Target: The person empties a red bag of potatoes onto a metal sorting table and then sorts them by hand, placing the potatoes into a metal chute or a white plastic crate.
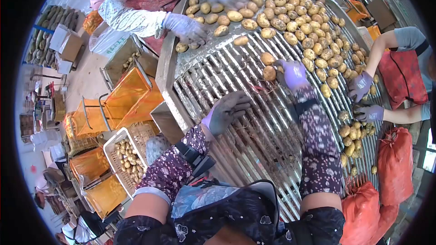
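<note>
My left hand (229, 109), in a purple glove with dark grey-coated fingers, hovers over the metal slats (245, 149) with its fingers stretched out and nothing held. My right hand (292, 73), gloved the same way, is farther forward over the slats. Its fingers are slightly bent and apart, the fingertips right beside a brown potato (269, 73). A second potato (268, 58) lies just beyond that one. Many soil-marked potatoes (295, 11) cover the far and right parts of the sorting table (181, 111). Both my forearms wear dark flowered sleeves.
Across the table, a co-worker's gloved hands (186, 28) touch potatoes. At right, another person's gloved hands (361, 86) gather potatoes. Full red sacks (395, 168) stand at the right edge. A white crate (116, 161) of potatoes and orange mesh bags on frames (129, 100) stand left.
</note>
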Available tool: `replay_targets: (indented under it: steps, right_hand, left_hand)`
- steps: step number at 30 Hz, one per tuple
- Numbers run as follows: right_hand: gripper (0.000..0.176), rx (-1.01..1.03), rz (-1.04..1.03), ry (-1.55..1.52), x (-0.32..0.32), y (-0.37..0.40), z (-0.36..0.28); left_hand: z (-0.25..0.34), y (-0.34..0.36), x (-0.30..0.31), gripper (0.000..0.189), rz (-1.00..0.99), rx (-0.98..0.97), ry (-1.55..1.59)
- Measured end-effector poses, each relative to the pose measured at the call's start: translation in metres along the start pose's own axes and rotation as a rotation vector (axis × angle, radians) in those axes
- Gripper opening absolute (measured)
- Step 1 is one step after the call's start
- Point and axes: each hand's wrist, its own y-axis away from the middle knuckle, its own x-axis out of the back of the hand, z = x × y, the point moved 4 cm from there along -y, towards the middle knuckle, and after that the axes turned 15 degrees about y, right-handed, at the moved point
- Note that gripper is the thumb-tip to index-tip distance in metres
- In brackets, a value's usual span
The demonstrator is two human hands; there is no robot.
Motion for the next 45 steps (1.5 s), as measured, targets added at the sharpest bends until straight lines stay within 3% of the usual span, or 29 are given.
replay_targets:
  steps: [1, 2, 3, 5, 7, 9, 10, 13, 15, 17, 18, 19, 21, 23, 24, 25, 26, 28, 30, 31, 33, 34, 36, 37, 39, 42, 45]
  right_hand:
    - [0.036, -0.018, 0.086, -0.124, 0.010, 0.009, -0.005]
    - [0.039, -0.151, 0.027, -0.393, 0.025, 0.015, -0.019]
    - [0.043, -0.102, 0.026, -0.647, 0.026, 0.012, -0.038]
    - [0.039, 0.218, 0.017, -0.666, 0.052, 0.009, -0.082]
    - [0.042, 0.211, 0.134, -0.648, 0.054, -0.024, -0.092]
    - [0.044, 0.247, 0.302, -0.358, 0.035, -0.081, -0.082]
    - [0.042, 0.052, 0.424, -0.191, 0.021, -0.109, -0.084]
    - [0.027, -0.001, 0.056, -0.191, -0.029, -0.154, -0.097]
    - [0.026, 0.205, -0.192, -0.050, -0.009, -0.140, -0.121]
    - [0.028, 0.104, -0.123, -0.018, -0.015, -0.115, -0.133]
    - [0.029, 0.080, -0.163, 0.002, -0.012, -0.103, -0.136]
    - [0.031, 0.056, -0.197, 0.024, -0.006, -0.092, -0.136]
    - [0.035, 0.019, -0.114, -0.274, 0.030, -0.059, -0.130]
    - [0.042, -0.062, 0.050, -0.847, 0.048, -0.030, -0.144]
    - [0.041, -0.049, -0.075, -1.058, 0.064, -0.014, -0.166]
    - [0.042, 0.183, 0.050, -0.866, 0.076, -0.005, -0.186]
    - [0.044, 0.384, 0.213, -0.678, 0.088, 0.005, -0.206]
    - [0.044, 0.389, 0.216, -0.722, 0.095, 0.015, -0.223]
    - [0.043, 0.343, 0.419, -0.629, 0.099, 0.029, -0.229]
    - [0.041, 0.312, 0.357, -0.783, 0.099, 0.037, -0.229]
    - [0.038, 0.275, 0.253, -0.802, 0.090, 0.062, -0.224]
    - [0.035, 0.303, 0.252, -0.739, 0.075, 0.075, -0.220]
    - [0.031, 0.308, 0.144, -0.639, 0.076, 0.097, -0.221]
    - [0.031, 0.316, 0.099, -0.681, 0.062, 0.114, -0.218]
    - [0.031, 0.328, 0.014, -0.761, 0.023, 0.139, -0.201]
    - [0.032, 0.141, -0.130, -0.845, 0.039, 0.162, -0.177]
    - [0.034, -0.342, -0.056, -1.155, 0.013, 0.192, -0.121]
  left_hand:
    - [0.000, -0.007, 0.003, 0.059, -0.015, 0.014, 0.124]
    - [-0.002, -0.013, 0.007, 0.058, -0.027, 0.028, 0.253]
    - [-0.004, -0.017, 0.009, 0.056, -0.036, 0.041, 0.385]
    - [0.001, -0.024, 0.014, 0.048, -0.071, 0.016, 0.478]
    - [0.006, -0.027, 0.021, 0.044, -0.021, -0.047, 0.397]
    - [0.012, -0.024, 0.028, 0.039, 0.040, -0.070, 0.331]
    - [0.014, -0.019, 0.031, 0.037, 0.060, -0.048, 0.353]
    - [0.012, -0.011, 0.050, 0.039, -0.018, -0.013, 0.529]
    - [0.023, -0.001, 0.050, 0.043, -0.007, -0.052, 0.574]
    - [0.028, 0.003, 0.055, 0.045, 0.089, -0.157, 0.555]
    - [0.032, 0.002, 0.057, 0.049, 0.036, -0.074, 0.767]
    - [0.033, 0.004, 0.058, 0.051, 0.041, -0.099, 0.774]
    - [0.043, 0.010, 0.049, 0.054, 0.051, -0.161, 0.784]
    - [0.048, 0.020, 0.038, 0.052, -0.065, -0.189, 0.840]
    - [0.048, 0.024, 0.040, 0.052, -0.174, -0.197, 0.889]
    - [0.049, 0.031, 0.040, 0.052, -0.277, -0.207, 0.927]
    - [0.050, 0.026, 0.042, 0.054, -0.050, -0.326, 0.844]
    - [0.055, 0.049, 0.055, 0.055, -0.041, -0.308, 0.900]
    - [0.072, 0.079, 0.074, 0.057, -0.070, -0.265, 0.934]
    - [0.084, 0.096, 0.087, 0.056, -0.051, -0.346, 0.890]
    - [0.112, 0.119, 0.137, 0.056, 0.011, -0.318, 0.911]
    - [0.126, 0.123, 0.205, 0.054, 0.193, -0.491, 0.314]
    - [0.176, 0.124, 0.262, 0.047, 0.349, -0.591, 0.248]
    - [0.204, 0.127, 0.254, 0.042, 0.316, -0.521, 0.789]
    - [0.263, 0.144, 0.233, 0.038, 0.577, -0.836, 0.756]
    - [0.320, 0.133, 0.313, 0.037, 0.569, -0.973, 0.593]
    - [0.273, 0.134, 0.237, 0.046, 0.776, -0.953, 0.110]
